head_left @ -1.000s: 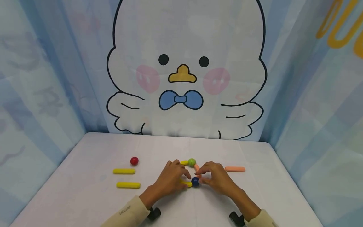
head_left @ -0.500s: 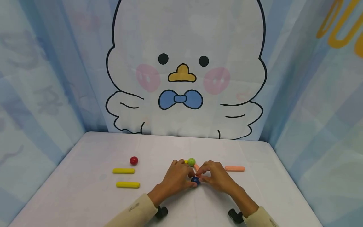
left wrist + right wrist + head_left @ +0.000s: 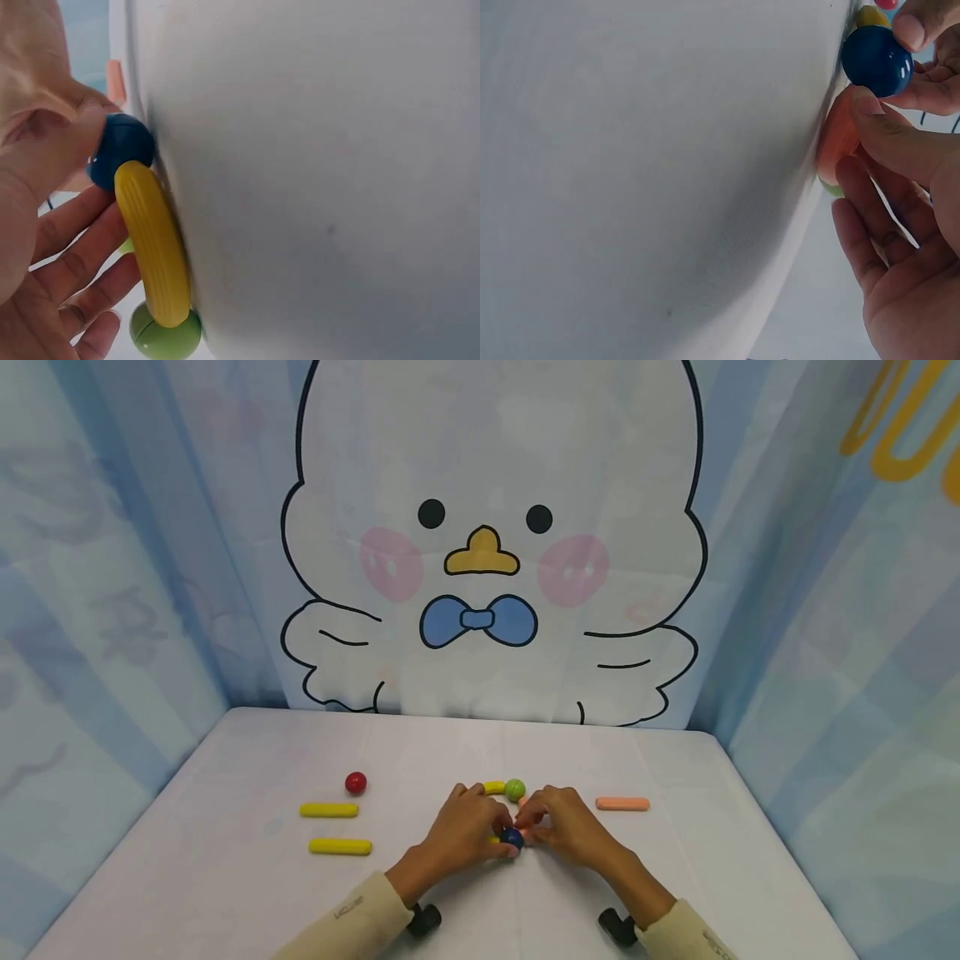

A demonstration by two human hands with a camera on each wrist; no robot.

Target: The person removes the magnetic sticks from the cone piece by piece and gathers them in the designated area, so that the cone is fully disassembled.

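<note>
My left hand pinches a dark blue ball between thumb and fingers. In the left wrist view a curved yellow stick meets this ball at one end and a green ball at the other. My right hand pinches an orange stick whose end lies against the blue ball. At the far side of this ring of pieces, another yellow stick touches a light green ball. My fingers hide much of the ring from the head view.
On the white table, a red ball and two straight yellow sticks lie to the left. A loose orange stick lies to the right. Behind the table hangs a curtain printed with a cartoon bird.
My left hand has moved right, from the near yellow stick onto the blue ball. The ball and the far green ball have shifted slightly. My right hand stays at the orange stick.
</note>
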